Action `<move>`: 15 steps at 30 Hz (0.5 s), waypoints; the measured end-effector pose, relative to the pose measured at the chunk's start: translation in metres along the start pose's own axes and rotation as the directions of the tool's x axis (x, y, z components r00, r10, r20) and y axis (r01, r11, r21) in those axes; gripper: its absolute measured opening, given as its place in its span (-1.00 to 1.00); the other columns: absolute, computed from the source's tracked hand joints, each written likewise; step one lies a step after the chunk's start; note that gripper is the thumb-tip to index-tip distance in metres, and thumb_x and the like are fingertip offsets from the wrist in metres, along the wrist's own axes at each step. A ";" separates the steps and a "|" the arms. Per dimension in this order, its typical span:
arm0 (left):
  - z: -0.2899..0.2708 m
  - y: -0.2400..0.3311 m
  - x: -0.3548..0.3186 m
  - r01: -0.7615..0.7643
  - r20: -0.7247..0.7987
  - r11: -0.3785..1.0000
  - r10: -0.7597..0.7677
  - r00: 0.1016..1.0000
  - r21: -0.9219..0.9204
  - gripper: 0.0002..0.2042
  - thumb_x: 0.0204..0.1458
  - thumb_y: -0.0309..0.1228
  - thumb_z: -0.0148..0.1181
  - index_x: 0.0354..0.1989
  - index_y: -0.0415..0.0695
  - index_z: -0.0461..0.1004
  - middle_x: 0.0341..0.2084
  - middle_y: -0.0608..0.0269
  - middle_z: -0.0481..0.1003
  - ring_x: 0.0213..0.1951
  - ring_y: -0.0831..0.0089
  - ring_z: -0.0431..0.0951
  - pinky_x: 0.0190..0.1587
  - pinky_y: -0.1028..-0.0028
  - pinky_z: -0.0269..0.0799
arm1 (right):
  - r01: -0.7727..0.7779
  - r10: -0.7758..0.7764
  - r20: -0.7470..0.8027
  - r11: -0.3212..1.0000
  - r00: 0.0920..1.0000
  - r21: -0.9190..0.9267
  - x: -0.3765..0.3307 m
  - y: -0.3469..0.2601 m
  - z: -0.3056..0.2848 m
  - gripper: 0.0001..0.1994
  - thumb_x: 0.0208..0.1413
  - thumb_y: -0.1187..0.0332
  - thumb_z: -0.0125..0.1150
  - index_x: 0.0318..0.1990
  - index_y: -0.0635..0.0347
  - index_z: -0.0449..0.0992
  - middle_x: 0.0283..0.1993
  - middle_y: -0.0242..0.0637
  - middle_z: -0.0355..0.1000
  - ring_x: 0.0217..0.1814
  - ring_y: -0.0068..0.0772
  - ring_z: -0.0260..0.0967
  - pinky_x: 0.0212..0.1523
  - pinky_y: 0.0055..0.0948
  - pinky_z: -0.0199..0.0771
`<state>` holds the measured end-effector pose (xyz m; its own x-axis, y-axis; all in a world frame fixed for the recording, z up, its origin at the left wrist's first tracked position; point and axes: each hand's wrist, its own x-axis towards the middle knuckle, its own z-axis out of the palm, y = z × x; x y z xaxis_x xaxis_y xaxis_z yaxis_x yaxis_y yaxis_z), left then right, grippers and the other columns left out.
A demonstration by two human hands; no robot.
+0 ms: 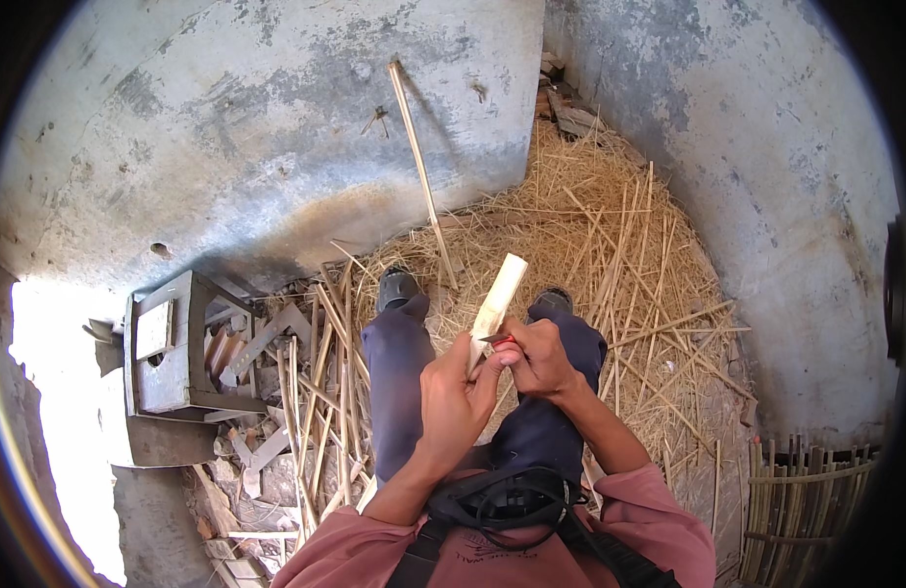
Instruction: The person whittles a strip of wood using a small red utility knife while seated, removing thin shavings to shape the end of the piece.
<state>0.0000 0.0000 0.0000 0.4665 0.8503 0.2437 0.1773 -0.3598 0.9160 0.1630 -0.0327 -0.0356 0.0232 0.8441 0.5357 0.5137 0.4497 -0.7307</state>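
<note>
Left hand (451, 390) gripped the pale wood piece (503, 289), which stuck out beyond its fingers; right hand (546, 363), just beside, held the red-handled knife (505, 343), blade at the wood.

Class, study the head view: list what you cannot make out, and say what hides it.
In the head view:
- The lower end of the pale wood: hidden by the left hand.
- Most of the handle of the knife: covered by the right hand.
- The full bamboo basket or fence: cut off by the dark rim at lower right.
- Anything beyond the opening at left: lost in glare.
</note>
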 end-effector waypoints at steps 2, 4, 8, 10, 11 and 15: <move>0.001 0.004 0.000 0.004 0.001 1.000 -0.004 1.000 -0.019 -0.80 0.19 -0.43 0.35 -0.16 -0.33 0.56 -0.56 0.25 0.56 -0.55 0.73 0.34 -0.53 0.58 0.19 | 0.007 -0.006 -0.004 1.000 1.000 0.021 -0.001 0.000 -0.001 -0.90 0.16 0.45 0.18 -0.20 0.27 0.50 -0.53 -0.03 0.45 -0.49 0.04 0.52 -0.49 -0.22 0.44; 0.002 0.012 0.000 0.010 0.001 0.998 -0.010 1.000 -0.060 -0.79 0.19 -0.43 0.36 -0.16 -0.34 0.56 -0.57 0.27 0.54 -0.56 0.74 0.31 -0.54 0.58 0.16 | 0.006 -0.006 0.028 1.000 1.000 0.008 -0.002 0.000 -0.005 -0.90 0.17 0.45 0.17 -0.21 0.27 0.50 -0.53 -0.03 0.45 -0.49 0.06 0.52 -0.49 -0.21 0.44; 0.002 0.011 0.000 0.040 0.042 0.997 -0.038 0.998 -0.065 -0.79 0.19 -0.43 0.36 -0.16 -0.35 0.56 -0.57 0.32 0.53 -0.56 0.76 0.27 -0.54 0.60 0.11 | 0.004 -0.004 0.044 1.000 0.999 -0.002 -0.006 0.004 -0.008 -0.89 0.17 0.45 0.17 -0.19 0.27 0.51 -0.53 -0.01 0.45 -0.48 0.07 0.52 -0.48 -0.21 0.43; 0.005 0.008 0.001 0.049 0.048 0.995 -0.045 0.998 -0.085 -0.80 0.19 -0.42 0.34 -0.16 -0.32 0.56 -0.60 0.20 0.50 -0.60 0.63 0.29 -0.55 0.51 0.17 | -0.003 0.002 0.043 1.000 0.999 0.004 -0.005 0.003 -0.009 -0.88 0.17 0.46 0.17 -0.17 0.27 0.52 -0.52 -0.01 0.45 -0.48 0.07 0.52 -0.48 -0.21 0.44; 0.000 0.010 -0.001 0.053 0.032 0.995 -0.050 0.998 -0.082 -0.81 0.20 -0.41 0.34 -0.16 -0.30 0.56 -0.62 0.14 0.48 -0.62 0.56 0.29 -0.55 0.47 0.20 | 0.008 -0.009 0.051 1.000 0.999 0.021 -0.001 -0.001 -0.007 -0.87 0.17 0.46 0.17 -0.16 0.27 0.52 -0.52 -0.01 0.45 -0.48 0.07 0.52 -0.48 -0.21 0.44; 0.002 0.006 0.000 0.079 0.061 0.991 -0.072 0.995 -0.110 -0.81 0.20 -0.42 0.34 -0.17 -0.31 0.56 -0.62 0.15 0.49 -0.60 0.62 0.27 -0.55 0.49 0.19 | 0.002 -0.004 0.059 1.000 0.998 0.026 0.000 -0.002 -0.009 -0.86 0.17 0.45 0.17 -0.15 0.28 0.52 -0.53 -0.02 0.45 -0.49 0.07 0.52 -0.48 -0.20 0.44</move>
<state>0.0023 -0.0032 0.0049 0.5047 0.8490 0.1567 0.1167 -0.2470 0.9620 0.1697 -0.0362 -0.0303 -0.0291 0.8581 0.5127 0.4917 0.4588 -0.7401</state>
